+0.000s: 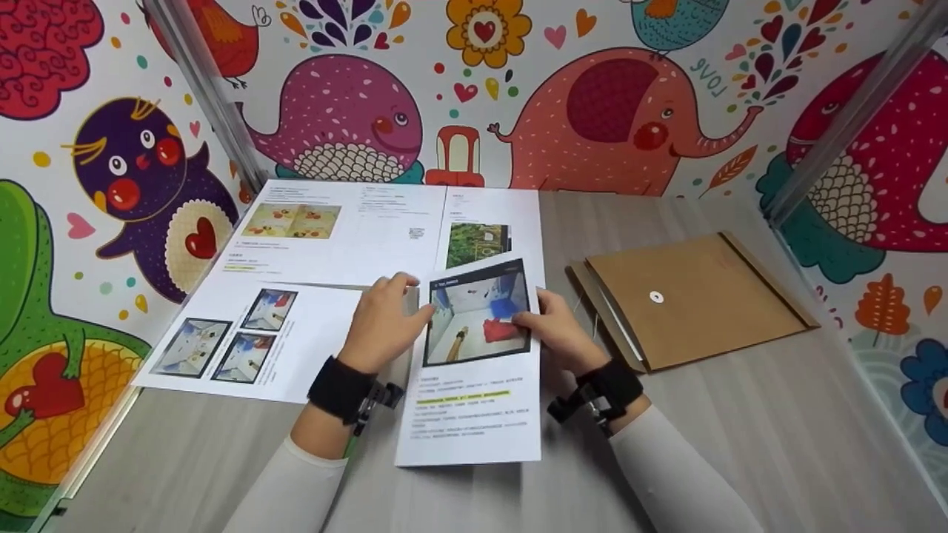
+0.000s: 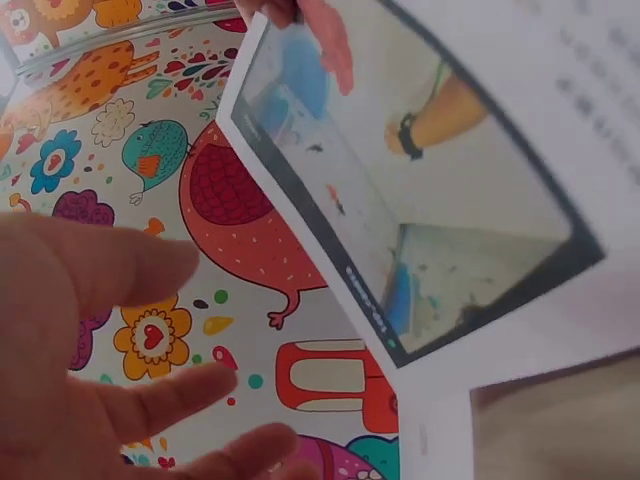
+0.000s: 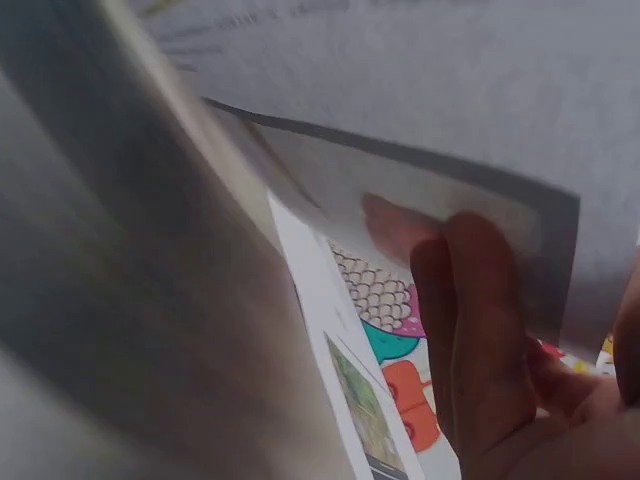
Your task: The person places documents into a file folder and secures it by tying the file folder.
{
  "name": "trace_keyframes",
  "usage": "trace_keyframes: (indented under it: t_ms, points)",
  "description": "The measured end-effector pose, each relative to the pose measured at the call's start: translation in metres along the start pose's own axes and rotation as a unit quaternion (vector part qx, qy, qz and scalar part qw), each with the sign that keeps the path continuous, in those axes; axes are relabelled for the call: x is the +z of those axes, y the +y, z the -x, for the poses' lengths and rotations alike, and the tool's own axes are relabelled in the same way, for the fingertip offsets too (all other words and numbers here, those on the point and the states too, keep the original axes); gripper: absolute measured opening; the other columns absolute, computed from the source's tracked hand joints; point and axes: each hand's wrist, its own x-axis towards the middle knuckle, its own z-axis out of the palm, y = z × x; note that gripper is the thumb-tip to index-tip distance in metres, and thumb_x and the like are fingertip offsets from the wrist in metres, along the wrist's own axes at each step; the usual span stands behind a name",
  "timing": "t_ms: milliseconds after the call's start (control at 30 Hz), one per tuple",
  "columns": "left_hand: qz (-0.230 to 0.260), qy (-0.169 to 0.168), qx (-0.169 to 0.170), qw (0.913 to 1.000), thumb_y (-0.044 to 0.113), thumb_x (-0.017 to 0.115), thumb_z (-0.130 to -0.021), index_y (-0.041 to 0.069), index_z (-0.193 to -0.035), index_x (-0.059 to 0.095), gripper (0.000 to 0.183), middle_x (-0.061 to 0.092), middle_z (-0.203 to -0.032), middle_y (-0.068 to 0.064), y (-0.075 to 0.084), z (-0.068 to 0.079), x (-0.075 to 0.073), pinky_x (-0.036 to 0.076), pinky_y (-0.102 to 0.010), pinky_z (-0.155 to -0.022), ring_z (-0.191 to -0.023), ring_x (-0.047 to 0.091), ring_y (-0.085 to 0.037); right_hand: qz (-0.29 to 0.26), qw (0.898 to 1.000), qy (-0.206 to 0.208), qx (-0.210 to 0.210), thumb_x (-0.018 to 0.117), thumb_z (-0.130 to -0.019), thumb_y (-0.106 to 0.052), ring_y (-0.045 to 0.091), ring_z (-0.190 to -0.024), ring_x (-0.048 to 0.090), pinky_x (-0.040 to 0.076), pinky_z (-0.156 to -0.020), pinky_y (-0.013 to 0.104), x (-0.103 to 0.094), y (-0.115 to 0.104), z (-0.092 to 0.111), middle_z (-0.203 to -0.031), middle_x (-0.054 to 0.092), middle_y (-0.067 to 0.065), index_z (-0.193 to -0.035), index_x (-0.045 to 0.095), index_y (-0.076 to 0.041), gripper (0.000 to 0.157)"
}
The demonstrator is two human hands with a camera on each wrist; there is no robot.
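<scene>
A printed paper sheet [image 1: 474, 414] is held up over the table, with a colour photo at its top and a yellow-highlighted line below. My right hand [image 1: 559, 329] pinches its right edge, thumb on the printed face; the right wrist view shows the fingers [image 3: 485, 320] behind the paper. Beside the sheet's left edge is my left hand [image 1: 385, 322]. In the left wrist view that hand [image 2: 130, 350] has thumb and fingers spread, apart from the sheet [image 2: 600, 300].
More printed sheets [image 1: 385, 255] lie at the back left, one with small photos [image 1: 311, 370] nearer the front. A brown string-tie envelope [image 1: 711, 303] rests on the right of the wood-grain table [image 1: 459, 503]. Cartoon-patterned walls [image 1: 481, 96] enclose the table.
</scene>
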Motion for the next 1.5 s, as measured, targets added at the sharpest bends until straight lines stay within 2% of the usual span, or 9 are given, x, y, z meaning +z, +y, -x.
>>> trace_keyframes:
  t_ms: [233,433,500,600,733,1067,1133,1333,1500]
  points:
    - [0.005,-0.024,0.027,0.9993,0.047,0.069,-0.100,0.008,-0.150,0.053,0.066,0.060,-0.140,-0.023,0.017,-0.031,0.009,0.046,-0.056,-0.112,-0.133,0.055,-0.043,-0.003,0.995,-0.099,0.012,0.056,-0.097,0.004,0.017,-0.090,0.074,0.065,-0.079,0.031,-0.029,-0.014,0.002,-0.109,0.071,0.010,-0.141,0.053,0.013,0.045]
    - [0.030,-0.121,0.085,0.9886,0.054,0.062,-0.103,0.012,-0.156,0.047,0.070,0.056,-0.153,-0.019,0.015,-0.048,0.018,0.043,-0.057,-0.119,-0.144,0.052,-0.039,0.010,0.983,-0.179,0.030,0.057,-0.100,0.001,0.017,-0.092,0.076,0.066,-0.081,0.033,-0.042,-0.018,0.003,-0.106,0.075,0.007,-0.138,0.055,0.008,0.038]
    - [0.057,-0.167,0.113,0.9777,0.053,0.060,-0.104,0.014,-0.157,0.047,0.067,0.059,-0.151,-0.017,0.011,-0.051,0.022,0.046,-0.056,-0.117,-0.141,0.055,-0.037,0.005,0.979,-0.201,0.034,0.057,-0.101,0.001,0.016,-0.090,0.077,0.066,-0.079,0.033,-0.044,-0.018,0.004,-0.103,0.076,0.005,-0.136,0.057,0.007,0.035]
    - [0.119,-0.244,0.148,0.9511,0.042,0.060,-0.106,0.012,-0.154,0.050,0.058,0.066,-0.140,-0.016,0.003,-0.052,0.023,0.053,-0.051,-0.108,-0.126,0.065,-0.032,0.002,0.973,-0.228,0.038,0.057,-0.103,-0.001,0.016,-0.090,0.077,0.066,-0.079,0.032,-0.045,-0.019,0.005,-0.104,0.077,0.005,-0.137,0.058,0.005,0.034]
    - [0.185,-0.315,0.159,0.9174,0.030,0.062,-0.106,0.008,-0.152,0.051,0.053,0.070,-0.129,-0.016,-0.001,-0.053,0.023,0.058,-0.038,-0.094,-0.107,0.068,-0.021,0.004,0.967,-0.253,0.041,0.057,-0.105,-0.004,0.015,-0.094,0.077,0.066,-0.080,0.031,-0.044,-0.019,0.006,-0.110,0.075,0.005,-0.139,0.057,0.004,0.035]
    - [0.252,-0.361,0.150,0.8853,0.019,0.074,-0.094,0.002,-0.132,0.067,0.043,0.076,-0.110,-0.010,-0.006,-0.054,0.027,0.061,-0.026,-0.077,-0.090,0.071,-0.014,0.011,0.950,-0.310,0.017,0.054,-0.106,-0.001,0.015,-0.098,0.075,0.065,-0.085,0.031,-0.046,-0.018,0.005,-0.117,0.073,0.006,-0.141,0.058,0.004,0.036]
    - [0.252,-0.370,0.145,0.8825,0.017,0.075,-0.093,0.002,-0.128,0.070,0.038,0.077,-0.105,-0.006,-0.006,-0.054,0.029,0.061,-0.025,-0.075,-0.086,0.072,-0.013,0.009,0.948,-0.317,0.014,0.053,-0.107,-0.001,0.015,-0.098,0.076,0.066,-0.085,0.033,-0.048,-0.018,0.005,-0.118,0.073,0.007,-0.142,0.057,0.004,0.036]
    - [0.259,-0.349,0.124,0.8923,0.013,0.072,-0.093,-0.002,-0.120,0.072,0.031,0.078,-0.097,-0.004,-0.009,-0.052,0.022,0.061,-0.024,-0.069,-0.079,0.073,-0.011,0.031,0.950,-0.310,0.001,0.051,-0.110,-0.008,0.018,-0.100,0.075,0.066,-0.084,0.035,-0.064,-0.026,0.005,-0.124,0.071,0.008,-0.151,0.053,0.000,0.041]
    - [0.300,-0.304,0.090,0.8999,0.012,0.070,-0.096,-0.005,-0.122,0.068,0.032,0.077,-0.098,-0.005,-0.012,-0.052,0.013,0.063,-0.027,-0.070,-0.079,0.074,-0.013,0.064,0.972,-0.224,-0.018,0.051,-0.111,-0.013,0.016,-0.087,0.077,0.066,-0.071,0.032,-0.107,-0.043,0.015,-0.114,0.076,0.005,-0.144,0.060,-0.010,0.034]
